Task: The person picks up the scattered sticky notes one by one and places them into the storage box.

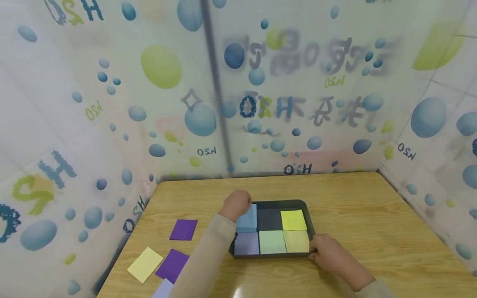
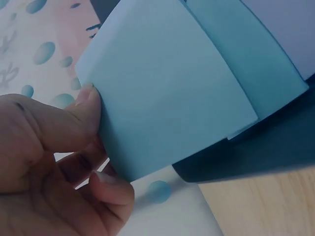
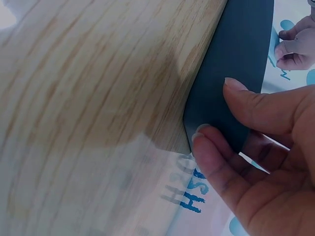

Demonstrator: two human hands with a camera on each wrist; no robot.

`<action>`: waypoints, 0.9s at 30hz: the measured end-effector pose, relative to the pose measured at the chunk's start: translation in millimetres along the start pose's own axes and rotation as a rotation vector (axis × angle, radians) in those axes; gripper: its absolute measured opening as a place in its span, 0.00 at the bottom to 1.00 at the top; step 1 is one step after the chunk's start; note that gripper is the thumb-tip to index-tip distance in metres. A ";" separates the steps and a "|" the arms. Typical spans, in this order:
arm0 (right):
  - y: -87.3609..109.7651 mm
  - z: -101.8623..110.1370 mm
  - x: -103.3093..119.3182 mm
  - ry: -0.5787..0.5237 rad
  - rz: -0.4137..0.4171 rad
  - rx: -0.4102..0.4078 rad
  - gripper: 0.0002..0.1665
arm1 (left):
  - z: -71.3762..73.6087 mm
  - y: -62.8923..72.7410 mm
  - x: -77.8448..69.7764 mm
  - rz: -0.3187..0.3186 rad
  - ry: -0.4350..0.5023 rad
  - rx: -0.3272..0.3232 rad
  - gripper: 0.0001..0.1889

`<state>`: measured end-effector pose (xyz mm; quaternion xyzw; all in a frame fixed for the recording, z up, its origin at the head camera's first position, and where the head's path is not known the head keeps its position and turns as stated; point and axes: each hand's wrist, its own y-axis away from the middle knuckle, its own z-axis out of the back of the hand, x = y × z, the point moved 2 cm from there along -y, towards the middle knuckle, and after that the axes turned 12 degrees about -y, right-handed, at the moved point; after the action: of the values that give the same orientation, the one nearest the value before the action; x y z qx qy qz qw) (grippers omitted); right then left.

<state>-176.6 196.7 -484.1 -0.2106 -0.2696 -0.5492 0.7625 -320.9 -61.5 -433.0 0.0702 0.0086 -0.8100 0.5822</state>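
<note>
At the back left of a dark tray [image 1: 269,219], my left hand [image 1: 237,205] pinches a light blue square paper note [image 2: 172,93] by its edge, between thumb and fingers. The note is tilted up over another blue note [image 2: 261,64] in the tray. My right hand [image 1: 329,254] holds the tray's front right corner, thumb against the dark wall [image 3: 231,54] and fingertips at the corner edge. Also in the tray lie a lavender note [image 1: 246,243], a pale green note [image 1: 272,241], a pale yellow note [image 1: 297,241] and a bright yellow note [image 1: 293,220].
On the wooden table [image 1: 357,207], left of the tray, lie two purple notes, one farther back [image 1: 184,229] and one nearer [image 1: 172,265]. Beside them are a pale yellow note [image 1: 145,265] and a lavender note [image 1: 163,289] partly behind my left sleeve. A patterned curtain [image 1: 298,136] surrounds the table.
</note>
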 end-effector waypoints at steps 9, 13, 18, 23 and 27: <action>-1.1 -0.5 -0.3 0.008 -0.019 -0.010 0.10 | -12.3 0.0 1.3 -0.023 -0.014 0.019 0.17; -0.7 -1.1 -1.9 0.002 0.014 -0.003 0.09 | -19.5 -2.0 2.7 0.001 -0.017 0.036 0.13; -0.6 -1.6 -2.0 0.000 0.021 -0.003 0.10 | -24.3 -2.1 1.8 0.025 0.005 0.052 0.10; -0.1 -0.8 -0.4 -0.002 0.024 -0.001 0.10 | -28.7 -3.1 0.8 0.039 0.014 0.051 0.06; 0.6 0.2 0.7 -0.010 0.017 0.005 0.10 | -32.6 -5.2 0.0 0.059 0.016 0.031 0.05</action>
<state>-175.9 196.5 -483.5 -0.2134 -0.2729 -0.5409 0.7664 -322.4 -56.7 -465.6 0.0860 -0.0015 -0.7919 0.6045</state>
